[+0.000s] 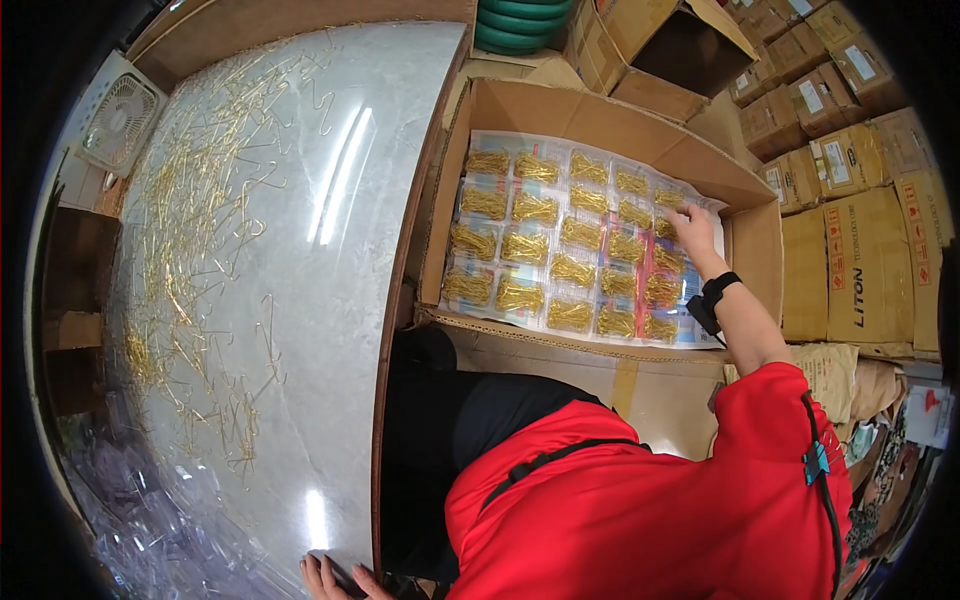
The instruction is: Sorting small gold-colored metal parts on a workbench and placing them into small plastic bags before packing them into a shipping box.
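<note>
Golden wire bundles (573,270) — right hand (692,230) at one, grip unclear; left hand (328,580), fingers apart.

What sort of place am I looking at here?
Probably a small packing workshop or stockroom: loose gold-coloured wire hooks lie scattered over a grey tabletop, gold wire bundles sit in rows in a large open carton, and closed cardboard boxes are stacked beyond.

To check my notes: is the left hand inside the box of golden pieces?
No, the left hand is at the grey table, outside the box.
</note>
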A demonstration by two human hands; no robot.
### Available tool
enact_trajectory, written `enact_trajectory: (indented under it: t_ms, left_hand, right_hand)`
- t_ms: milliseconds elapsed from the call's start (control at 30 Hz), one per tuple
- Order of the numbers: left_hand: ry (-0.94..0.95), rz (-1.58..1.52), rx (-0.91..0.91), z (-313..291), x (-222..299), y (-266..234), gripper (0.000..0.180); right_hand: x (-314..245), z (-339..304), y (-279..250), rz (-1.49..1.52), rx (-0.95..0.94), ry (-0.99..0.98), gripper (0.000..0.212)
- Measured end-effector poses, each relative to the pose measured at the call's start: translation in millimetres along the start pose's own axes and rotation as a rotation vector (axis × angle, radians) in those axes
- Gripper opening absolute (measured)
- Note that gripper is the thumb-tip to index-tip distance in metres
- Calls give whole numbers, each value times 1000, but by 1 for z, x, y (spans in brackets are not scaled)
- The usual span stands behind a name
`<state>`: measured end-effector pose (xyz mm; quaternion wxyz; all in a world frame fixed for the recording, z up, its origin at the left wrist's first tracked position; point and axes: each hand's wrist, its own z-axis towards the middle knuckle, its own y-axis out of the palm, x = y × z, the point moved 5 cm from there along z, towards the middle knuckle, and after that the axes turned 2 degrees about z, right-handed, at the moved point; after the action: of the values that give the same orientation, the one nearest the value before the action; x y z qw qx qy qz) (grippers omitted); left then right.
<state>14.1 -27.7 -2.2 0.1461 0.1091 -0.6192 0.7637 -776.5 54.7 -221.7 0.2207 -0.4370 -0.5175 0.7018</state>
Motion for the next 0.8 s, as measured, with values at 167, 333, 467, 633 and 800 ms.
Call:
enact_trajectory:
  t_ms: [167, 333, 467, 633, 800]
  left_hand:
    - [-14, 1, -42, 2, -2, 0, 51]
    - [-67, -11, -1, -2, -7, 1, 48]
    - [-67, -34, 4, -4, -16, 4, 47]
    - [-118, -112, 18, -11, -33, 8, 45]
    - [-28, 4, 33, -17, -41, 8, 44]
  right_hand:
    - [-6, -6, 11, -103, -24, 128, 55]
    - [-21, -16, 5, -96, -27, 61, 49]
    - [-32, -26, 5, -79, -20, 62, 37]
    - [-2, -14, 8, -72, 21, 15, 27]
    - [25, -4, -7, 65, -26, -40, 27]
